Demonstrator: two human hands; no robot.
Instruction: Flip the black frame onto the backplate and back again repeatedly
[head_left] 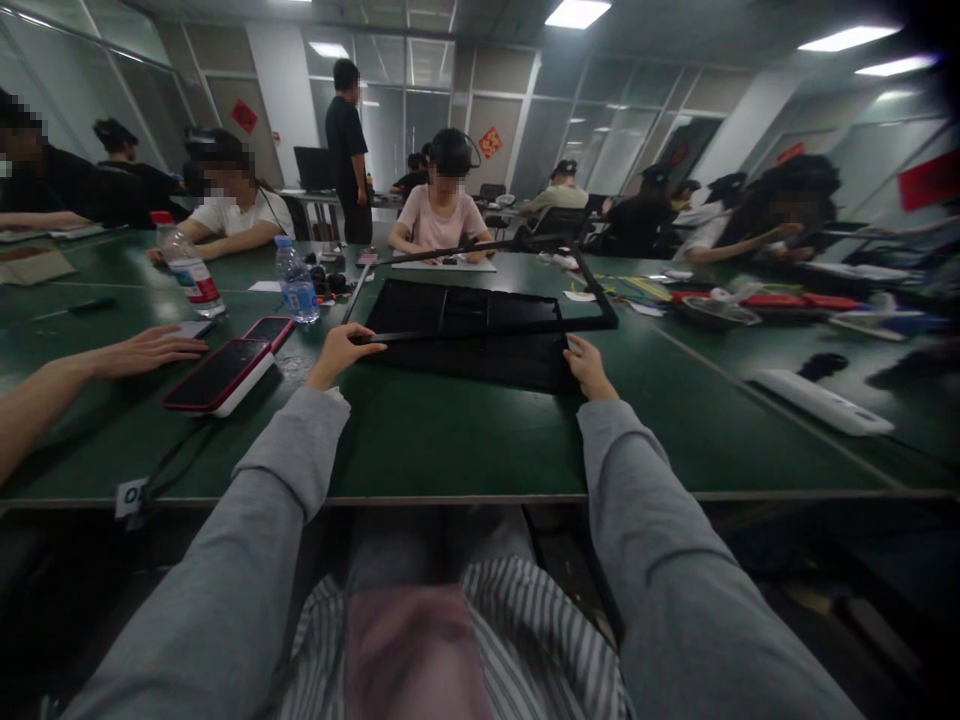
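Fingers [373, 348] of the left hand [337, 355] pinch the black frame [487, 328] near its close left corner. The right hand [590, 368] is by its close right part, fingers bent, but what they grip is hard to tell. The frame is over a flat black panel [517, 362] on the green counter [450, 440]. If the left pinch slips, it could drop and scratch the panel. Swung left, it might tip the blue-capped bottle [300, 288]. Farther left of the frame stands a red-capped bottle [193, 272]; I cannot tell how full either is.
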